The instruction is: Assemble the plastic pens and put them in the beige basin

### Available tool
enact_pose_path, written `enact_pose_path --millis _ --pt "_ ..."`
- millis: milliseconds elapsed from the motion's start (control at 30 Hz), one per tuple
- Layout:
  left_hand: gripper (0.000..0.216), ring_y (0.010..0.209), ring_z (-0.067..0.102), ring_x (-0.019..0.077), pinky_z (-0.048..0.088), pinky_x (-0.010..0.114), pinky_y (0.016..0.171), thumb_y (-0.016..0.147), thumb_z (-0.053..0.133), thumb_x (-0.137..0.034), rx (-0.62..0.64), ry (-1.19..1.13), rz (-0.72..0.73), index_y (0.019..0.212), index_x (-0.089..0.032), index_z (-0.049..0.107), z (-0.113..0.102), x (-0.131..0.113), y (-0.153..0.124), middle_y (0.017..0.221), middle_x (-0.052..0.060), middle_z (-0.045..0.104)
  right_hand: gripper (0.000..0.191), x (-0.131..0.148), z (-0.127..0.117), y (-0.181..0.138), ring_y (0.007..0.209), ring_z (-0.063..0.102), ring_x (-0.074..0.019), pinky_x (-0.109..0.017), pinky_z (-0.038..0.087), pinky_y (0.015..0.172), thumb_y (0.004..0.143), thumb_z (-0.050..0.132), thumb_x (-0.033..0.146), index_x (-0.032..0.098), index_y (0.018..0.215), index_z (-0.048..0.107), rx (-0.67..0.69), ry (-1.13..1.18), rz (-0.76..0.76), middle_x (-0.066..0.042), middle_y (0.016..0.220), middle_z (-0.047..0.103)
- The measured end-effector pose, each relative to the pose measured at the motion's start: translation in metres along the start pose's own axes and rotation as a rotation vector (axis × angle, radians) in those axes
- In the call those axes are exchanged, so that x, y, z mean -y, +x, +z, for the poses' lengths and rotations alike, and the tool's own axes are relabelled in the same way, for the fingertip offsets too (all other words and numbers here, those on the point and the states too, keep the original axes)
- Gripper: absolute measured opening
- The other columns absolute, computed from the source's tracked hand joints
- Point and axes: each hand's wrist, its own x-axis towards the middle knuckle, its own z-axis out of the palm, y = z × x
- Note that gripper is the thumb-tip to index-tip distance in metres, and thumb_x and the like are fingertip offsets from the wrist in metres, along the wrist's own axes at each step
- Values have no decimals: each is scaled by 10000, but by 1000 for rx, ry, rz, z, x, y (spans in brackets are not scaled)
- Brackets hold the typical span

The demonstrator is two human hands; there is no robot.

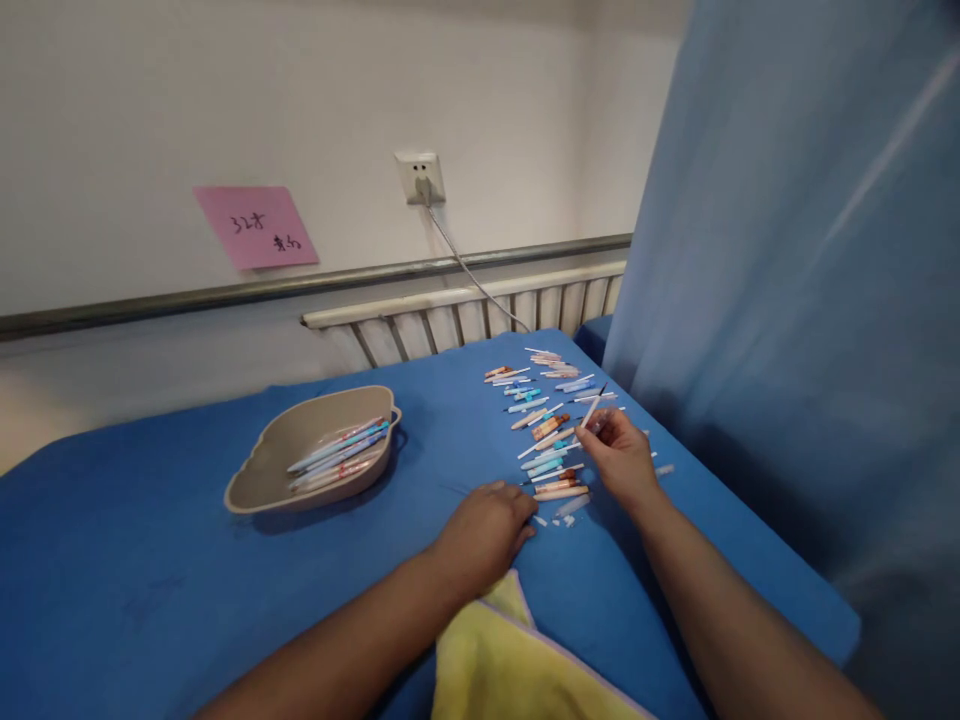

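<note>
My right hand [619, 455] is closed, pinching a slim white pen refill [592, 408] with a dark tip that points up and away. It is held just above the right side of several rows of loose pen parts [551, 427], in white, light blue, orange and brown, laid out on the blue cover. My left hand [487, 530] lies palm down at the near left edge of these rows, its fingers loosely bent and partly hidden, with no object visible in it. Small white bits [568, 520] lie just beyond its fingertips.
A beige basin [247, 490] holding bagged pens [341, 455] stands left on the blue cover [150, 590]. A yellow cloth [517, 660] lies at the front. Behind are a rail [465, 296], a wall socket [420, 178] with a cord, and a pink note [259, 228]; a blue curtain [795, 250] hangs right.
</note>
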Motion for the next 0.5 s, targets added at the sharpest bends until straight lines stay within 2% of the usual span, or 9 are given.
enact_pose_path --millis 100,233,333,400,500 --pt "170 761 568 204 432 311 716 872 477 -276 3 20 30 803 -188 605 8 -8 18 809 62 635 238 1 -2 3 604 466 -102 -238 389 605 665 683 300 203 696 467 -16 13 3 68 648 470" --pt "160 794 572 204 433 303 717 873 477 -277 -5 -34 20 844 -190 607 7 -16 27 840 63 637 242 3 3 2 611 477 -99 -236 402 615 658 680 302 204 679 460 19 31 20 68 656 473" --pt "164 850 561 217 431 321 748 832 547 -342 3 -81 -6 901 -204 601 -3 -15 15 892 60 627 230 6 5 -1 594 476 -94 -232 404 605 662 673 295 204 677 463 55 45 42 73 642 462" --pt "307 957 537 248 418 366 819 766 625 -402 -27 -107 -11 1012 -222 589 -8 -8 1 1025 79 608 229 7 6 -3 582 477 -94 -233 406 589 665 669 305 204 679 464 81 56 58 75 633 461" --pt "568 1175 422 308 349 463 950 700 676 -463 -80 -138 -20 1208 -266 515 -6 7 -19 1291 107 488 239 7 7 -6 567 475 -98 -236 406 571 652 681 319 205 683 473 108 64 77 76 618 464"
